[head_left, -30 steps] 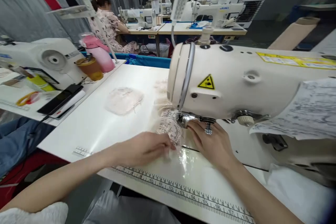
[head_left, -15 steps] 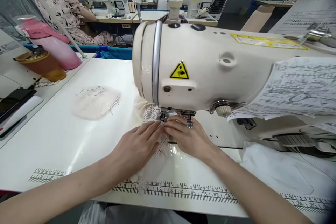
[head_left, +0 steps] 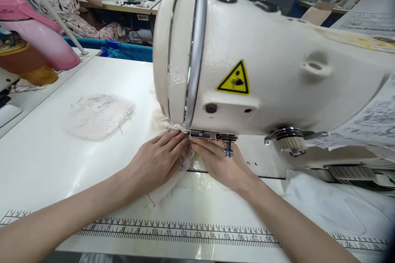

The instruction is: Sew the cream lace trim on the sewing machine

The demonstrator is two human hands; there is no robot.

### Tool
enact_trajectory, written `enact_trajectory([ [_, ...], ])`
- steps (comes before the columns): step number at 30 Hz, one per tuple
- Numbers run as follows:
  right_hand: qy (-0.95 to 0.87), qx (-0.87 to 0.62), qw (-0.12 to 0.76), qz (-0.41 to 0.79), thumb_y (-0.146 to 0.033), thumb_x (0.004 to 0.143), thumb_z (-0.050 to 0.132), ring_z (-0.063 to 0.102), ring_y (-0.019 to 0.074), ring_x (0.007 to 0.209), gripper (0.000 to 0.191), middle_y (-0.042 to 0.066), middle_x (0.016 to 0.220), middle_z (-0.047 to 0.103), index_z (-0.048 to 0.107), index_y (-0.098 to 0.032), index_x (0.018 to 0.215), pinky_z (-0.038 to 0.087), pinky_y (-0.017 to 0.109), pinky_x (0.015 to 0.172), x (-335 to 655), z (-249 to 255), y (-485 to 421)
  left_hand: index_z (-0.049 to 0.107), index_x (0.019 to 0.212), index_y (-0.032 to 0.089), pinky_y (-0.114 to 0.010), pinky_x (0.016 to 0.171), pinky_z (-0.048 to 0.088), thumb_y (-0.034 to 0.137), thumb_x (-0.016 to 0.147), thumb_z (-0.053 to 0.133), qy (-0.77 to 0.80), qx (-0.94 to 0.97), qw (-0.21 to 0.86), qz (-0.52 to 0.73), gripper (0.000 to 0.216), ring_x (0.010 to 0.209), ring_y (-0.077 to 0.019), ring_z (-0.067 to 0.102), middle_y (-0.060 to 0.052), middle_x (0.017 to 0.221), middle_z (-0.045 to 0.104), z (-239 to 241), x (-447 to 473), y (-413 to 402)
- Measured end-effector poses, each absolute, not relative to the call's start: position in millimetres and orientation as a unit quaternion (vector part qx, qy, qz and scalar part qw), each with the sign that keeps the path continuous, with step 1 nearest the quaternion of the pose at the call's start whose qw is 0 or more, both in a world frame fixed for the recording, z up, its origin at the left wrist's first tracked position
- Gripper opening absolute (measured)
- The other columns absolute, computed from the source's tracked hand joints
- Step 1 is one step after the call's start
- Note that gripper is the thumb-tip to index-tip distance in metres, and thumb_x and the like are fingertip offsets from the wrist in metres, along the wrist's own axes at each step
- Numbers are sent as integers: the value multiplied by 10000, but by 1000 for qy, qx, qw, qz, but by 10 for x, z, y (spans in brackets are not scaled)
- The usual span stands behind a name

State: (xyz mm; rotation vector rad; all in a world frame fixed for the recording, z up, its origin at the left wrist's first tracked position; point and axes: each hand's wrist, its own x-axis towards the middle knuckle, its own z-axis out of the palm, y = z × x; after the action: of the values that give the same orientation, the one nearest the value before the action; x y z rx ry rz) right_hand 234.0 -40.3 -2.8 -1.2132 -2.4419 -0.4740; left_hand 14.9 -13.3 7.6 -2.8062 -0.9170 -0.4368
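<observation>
My left hand [head_left: 159, 158] lies left of the needle area, its fingers held together and pressing on a strip of pale lace fabric [head_left: 186, 160]. From the other side, my right hand [head_left: 222, 164] grips the lace edge, its fingertips close to the left hand's under the sewing machine head [head_left: 247, 65]. The presser foot and needle are mostly hidden by the machine and my fingers. More of the thin cloth spreads behind and left of the head, and a sheer tail with loose dark threads trails below my left hand.
A round sheer cloth piece [head_left: 100, 117] with loose threads rests on the white table [head_left: 40, 164]. White fabric [head_left: 336, 201] lies at right. A pink bottle [head_left: 40, 33] and a brown cup [head_left: 24, 63] stand at left. A printed ruler [head_left: 185, 232] runs along the front edge. Another person sits behind.
The view has moved closer to the machine. The lace tail has drawn up from the ruler toward the needle area. Both hands keep their places at the lace, close together.
</observation>
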Motion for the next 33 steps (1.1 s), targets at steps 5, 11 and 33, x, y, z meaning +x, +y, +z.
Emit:
enact_trajectory([
  [5, -871, -425, 193, -154, -47, 834, 514, 637, 186, 903, 359, -11, 1242, 652, 668, -215, 1111, 473, 339, 730, 2325, 14, -408, 542, 1296, 99, -429, 1033, 462, 240, 980, 392, -297, -941, 74, -142, 377, 1232, -265, 542, -103, 1350, 561, 65, 130, -138],
  [11, -873, -424, 194, -143, -27, 830, 506, 633, 175, 877, 381, 6, 1239, 655, 659, -216, 1124, 466, 359, 836, 2326, 15, -411, 528, 1317, 119, -424, 1043, 453, 240, 984, 384, -297, -940, 65, -153, 383, 1238, -250, 538, -95, 1361, 552, 35, 127, -144],
  [33, -879, -403, 205, -149, -24, 823, 497, 629, 152, 896, 346, 9, 1162, 680, 651, -189, 1085, 422, 319, 700, 2312, -40, -384, 618, 1199, 146, -403, 729, 534, 524, 933, 457, -218, -965, 63, -132, 489, 1028, -288, 616, -108, 1220, 647, 347, -145, -317],
])
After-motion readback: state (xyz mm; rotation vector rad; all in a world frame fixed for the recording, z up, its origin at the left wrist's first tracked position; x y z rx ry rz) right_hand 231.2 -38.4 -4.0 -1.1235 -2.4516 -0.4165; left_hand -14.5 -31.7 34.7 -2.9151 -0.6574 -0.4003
